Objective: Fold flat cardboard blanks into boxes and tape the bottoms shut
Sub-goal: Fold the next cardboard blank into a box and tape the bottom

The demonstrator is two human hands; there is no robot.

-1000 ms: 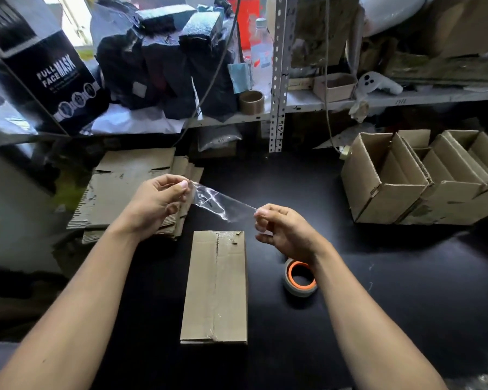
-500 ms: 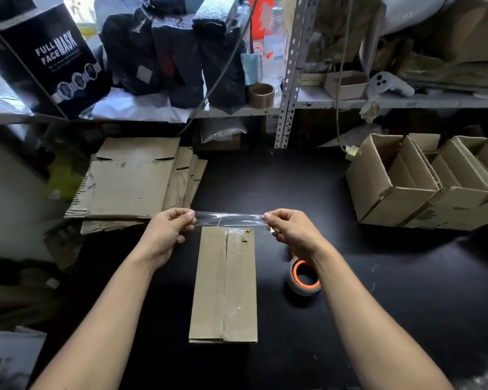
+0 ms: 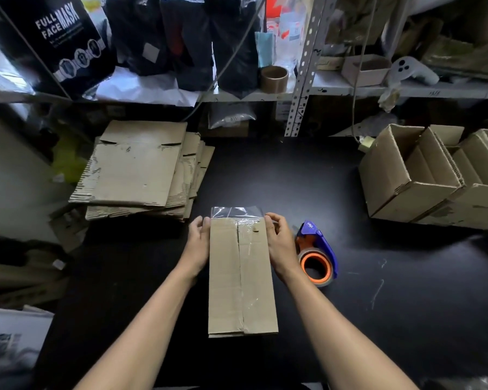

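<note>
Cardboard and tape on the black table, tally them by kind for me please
Box being taped: 1
Stack of flat blanks: 1
Open folded boxes: at least 2
Tape dispenser: 1
Clear tape strip: 1
Total: at least 6

Cluttered packing stockroom: metal shelving (image 3: 303, 66), stacked cardboard blanks (image 3: 137, 170), assembled boxes (image 3: 423, 175).

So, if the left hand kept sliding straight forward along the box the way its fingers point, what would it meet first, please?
Probably only the overhanging strip of clear tape at the far edge of the box. Beyond the left hand the black table looks bare up to the shelf; the flat cardboard stack sits off to its left.
</note>
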